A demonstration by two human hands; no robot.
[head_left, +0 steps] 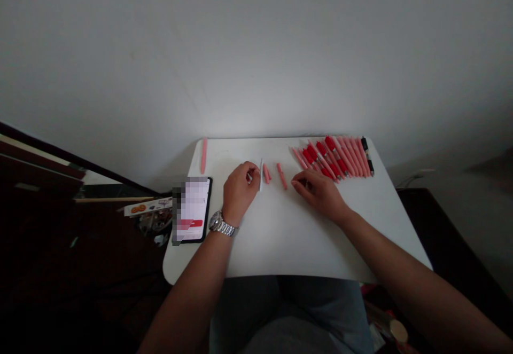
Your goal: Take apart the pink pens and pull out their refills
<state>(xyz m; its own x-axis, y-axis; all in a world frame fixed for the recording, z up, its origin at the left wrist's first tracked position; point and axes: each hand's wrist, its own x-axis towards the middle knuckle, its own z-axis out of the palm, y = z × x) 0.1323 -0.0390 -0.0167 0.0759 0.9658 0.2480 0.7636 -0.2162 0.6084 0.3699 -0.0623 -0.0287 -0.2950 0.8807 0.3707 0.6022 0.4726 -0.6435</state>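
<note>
My left hand (239, 188), with a metal watch on its wrist, rests on the white table (280, 236) with its fingers curled near a thin white pen refill (261, 175); whether it grips the refill I cannot tell. Two short pink pen parts (266, 173) lie just right of the refill, and a longer pink barrel (281, 176) lies beyond them. My right hand (318, 191) lies on the table with its fingers curled low, close to that barrel and to the row of pens. Whatever it may hold is hidden.
A row of several pink and red pens (334, 157) lies at the table's far right, ended by a black pen (367, 155). One pink pen (204, 155) lies at the far left corner. A phone (192, 210) rests at the left edge. A grey wall stands behind.
</note>
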